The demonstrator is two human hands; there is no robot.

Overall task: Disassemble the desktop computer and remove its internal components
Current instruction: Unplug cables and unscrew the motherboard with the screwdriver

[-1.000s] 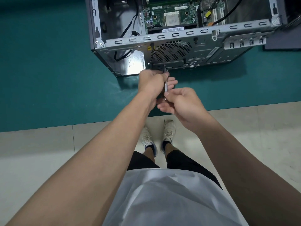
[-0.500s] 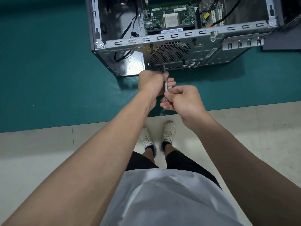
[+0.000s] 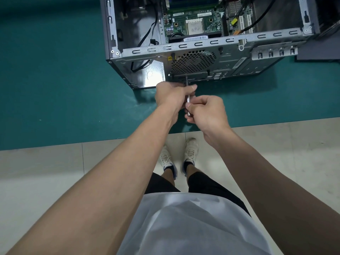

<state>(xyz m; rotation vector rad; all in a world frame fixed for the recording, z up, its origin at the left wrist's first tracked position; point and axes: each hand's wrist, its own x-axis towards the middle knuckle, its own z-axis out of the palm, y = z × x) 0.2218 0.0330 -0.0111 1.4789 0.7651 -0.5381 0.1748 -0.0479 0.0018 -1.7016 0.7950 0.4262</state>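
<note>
An open grey desktop computer case lies on its side on the teal table, its rear panel facing me. Inside it I see the green motherboard and black cables. A round fan grille fills the middle of the rear panel. A thin silver screwdriver points at the panel's lower edge just under the grille. My left hand is closed around the upper shaft near the tip. My right hand pinches the handle end from the right. The tip's contact point is too small to make out.
The teal table ends at a front edge close to my body. Below it are pale floor tiles and my shoes. A dark flat panel lies at the right, beside the case.
My right hand has shifted a little up and its fingers have turned around the handle. My left hand stays closed on the shaft. The case has not moved.
</note>
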